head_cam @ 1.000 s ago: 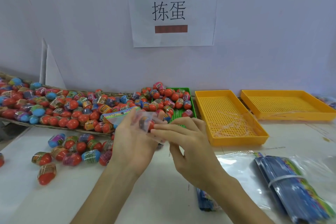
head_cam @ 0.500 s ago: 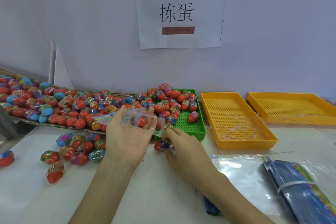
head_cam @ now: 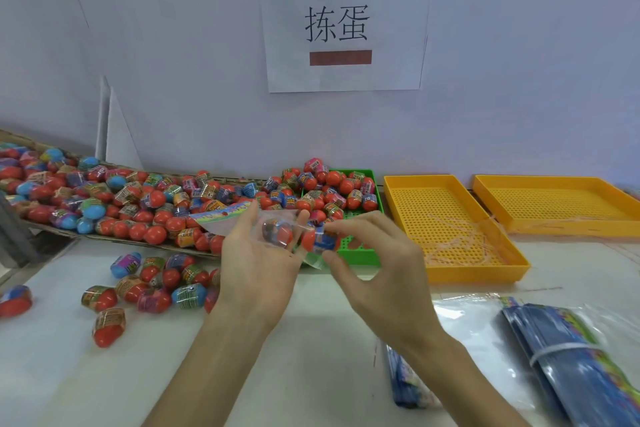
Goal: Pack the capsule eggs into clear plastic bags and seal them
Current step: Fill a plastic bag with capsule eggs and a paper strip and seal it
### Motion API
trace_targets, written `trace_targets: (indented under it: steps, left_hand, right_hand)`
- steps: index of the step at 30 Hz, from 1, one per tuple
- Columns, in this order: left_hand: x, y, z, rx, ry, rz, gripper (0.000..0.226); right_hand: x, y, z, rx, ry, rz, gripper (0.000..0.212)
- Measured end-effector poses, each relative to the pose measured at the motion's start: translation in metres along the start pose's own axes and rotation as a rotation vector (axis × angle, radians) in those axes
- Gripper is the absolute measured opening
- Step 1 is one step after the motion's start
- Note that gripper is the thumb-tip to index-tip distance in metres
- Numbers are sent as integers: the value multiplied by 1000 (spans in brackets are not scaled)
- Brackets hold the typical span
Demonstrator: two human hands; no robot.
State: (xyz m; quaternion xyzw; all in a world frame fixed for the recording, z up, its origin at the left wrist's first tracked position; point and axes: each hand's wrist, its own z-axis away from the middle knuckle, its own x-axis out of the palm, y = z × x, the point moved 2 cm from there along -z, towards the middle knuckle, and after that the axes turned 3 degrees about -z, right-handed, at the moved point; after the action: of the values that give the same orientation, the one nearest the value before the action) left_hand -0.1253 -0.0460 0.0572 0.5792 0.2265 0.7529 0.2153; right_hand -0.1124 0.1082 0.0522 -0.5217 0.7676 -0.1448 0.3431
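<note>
The left hand [head_cam: 258, 265] covers part of the clear bag [head_cam: 242, 224], so the bag's lower edge cannot be seen. The egg inside it [head_cam: 277, 231] looks blurry through the plastic. The right hand's fingers [head_cam: 349, 229] hide one end of the second egg [head_cam: 320, 239]. The egg labels are too small to read. The bundle of bags [head_cam: 581, 371] runs off the right edge.

Left hand [head_cam: 258, 267] holds clear bag [head_cam: 242, 224] (one egg [head_cam: 277, 231] inside). Right hand [head_cam: 377, 274] pinches second egg [head_cam: 320, 240] at bag mouth. Loose eggs [head_cam: 152, 282] on table [head_cam: 311, 357].
</note>
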Motion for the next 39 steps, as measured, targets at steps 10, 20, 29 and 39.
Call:
trace_targets:
  steps: [10,20,29,39]
  left_hand:
    - [3,-12,7,-49,-46,-106,44]
    - [1,-14,6,-85,-78,-61,56]
    - [0,-18,6,-114,-68,-72,67]
    - [2,-15,8,-98,-96,-35,62]
  right_hand:
    - [13,-3,12,18,-38,73,19]
    - [18,-9,15,-39,-251,217,53]
    - [22,-10,18,-45,-365,258,65]
    - [20,-10,16,-39,-403,152,69]
